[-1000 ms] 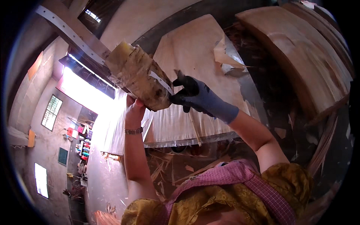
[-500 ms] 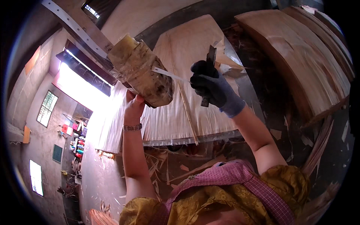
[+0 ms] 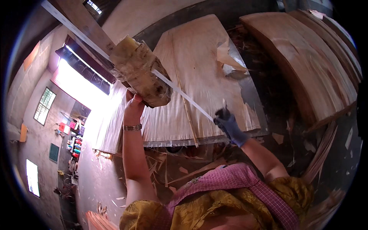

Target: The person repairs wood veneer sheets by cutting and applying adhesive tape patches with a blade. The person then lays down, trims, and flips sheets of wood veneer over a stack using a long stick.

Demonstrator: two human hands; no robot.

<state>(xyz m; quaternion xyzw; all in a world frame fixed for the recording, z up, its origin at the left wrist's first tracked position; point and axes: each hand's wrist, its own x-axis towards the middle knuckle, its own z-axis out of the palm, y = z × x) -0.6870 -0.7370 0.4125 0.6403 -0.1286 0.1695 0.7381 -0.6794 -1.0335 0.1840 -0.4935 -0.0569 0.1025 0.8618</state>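
- The right hand (image 3: 228,124) pinched the white strip (image 3: 188,99), seemingly pulling.
- The left hand (image 3: 133,105) touched the block (image 3: 142,73); I couldn't tell its grip.
- The strip stretched toward the pale sheet's (image 3: 191,50) near right corner, seemingly needing a steady hold.

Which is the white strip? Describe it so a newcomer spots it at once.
Find the big pale sheet in the middle, then the mottled brown block overlapping its left side, held by the bare left hand. The white strip runs from that block down rightward to the gloved right hand. Its whiteness sets it apart from the thin yellowish sliver behind it.
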